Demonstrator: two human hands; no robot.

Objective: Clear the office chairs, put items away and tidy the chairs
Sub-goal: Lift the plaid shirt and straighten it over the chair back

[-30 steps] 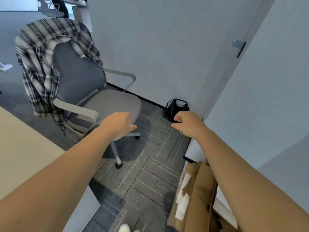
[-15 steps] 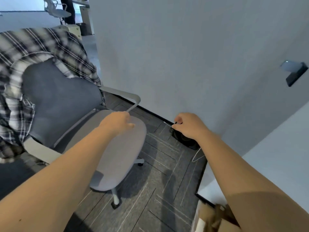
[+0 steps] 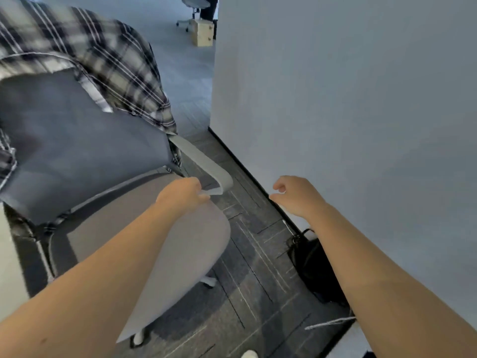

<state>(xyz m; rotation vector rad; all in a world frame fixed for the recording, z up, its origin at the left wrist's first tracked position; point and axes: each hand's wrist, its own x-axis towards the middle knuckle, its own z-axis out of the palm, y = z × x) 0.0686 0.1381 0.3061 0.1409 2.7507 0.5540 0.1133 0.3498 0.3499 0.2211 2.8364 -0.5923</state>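
Left hand curled at tip of armrest, fingers touching it; grip unclear. Right hand empty, fingers loosely apart, near wall. Plaid shirt draped over chair backrest. Black bag on floor by wall.

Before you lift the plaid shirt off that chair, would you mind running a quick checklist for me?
1. Plaid shirt still draped over the backrest: not ok.
2. Seat free of items: ok.
3. Left hand free: cannot tell; it is at the armrest.
4. Right hand empty, grip open: ok.
5. Black bag on the floor by the wall, beside the chair: not ok.
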